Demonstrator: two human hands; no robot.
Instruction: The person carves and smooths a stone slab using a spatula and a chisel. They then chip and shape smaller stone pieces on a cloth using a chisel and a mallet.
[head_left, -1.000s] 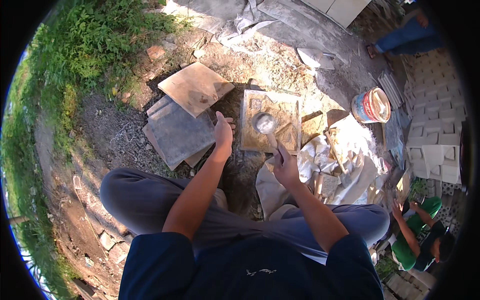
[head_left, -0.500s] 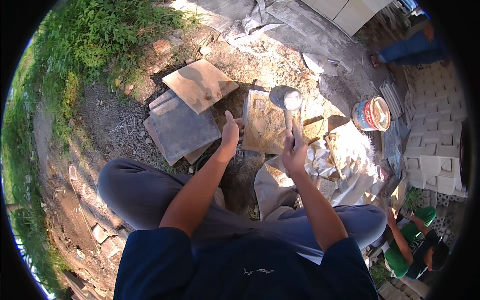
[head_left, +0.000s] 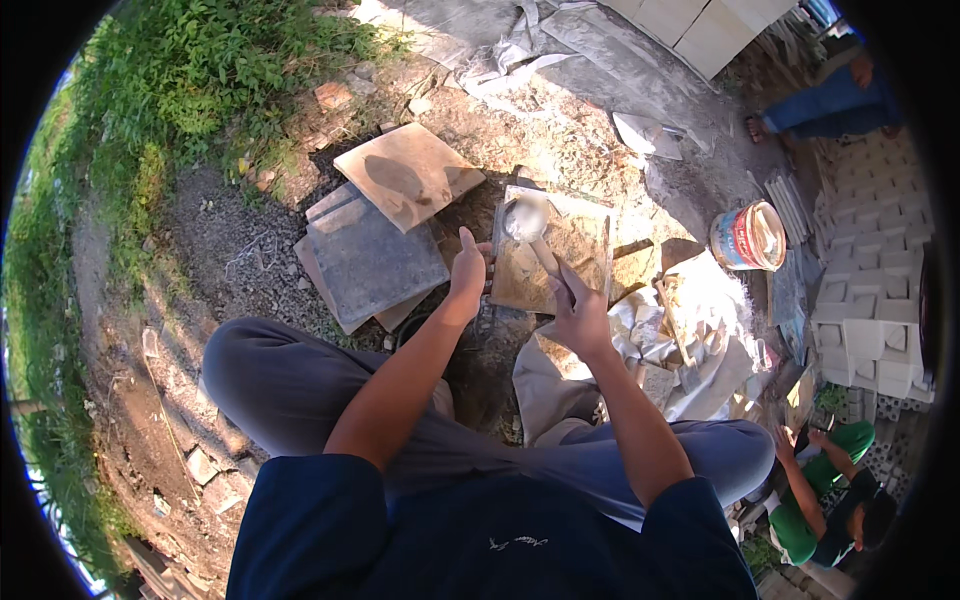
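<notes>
My right hand is closed round the handle of a mallet. Its pale, round head sits over the upper left part of a square, sandy-topped slab in front of me. Whether head and slab touch, I cannot tell. At the slab's left edge is my left hand, fingers stretched out and thumb raised. It holds nothing that I can see; contact with the edge is unclear. Left of it lie stacked square tiles: a dark grey tile with a tan tile partly over it.
A crumpled whitish sack with a stick on it lies at my right. Beyond stands a paint bucket. Pale blocks are stacked along the right side. One person sits at lower right; another's legs show at upper right. Green plants grow at upper left.
The mallet head has swung down and left onto or over the slab's upper left part. My right hand has tilted with it. My left hand stays by the slab's edge.
</notes>
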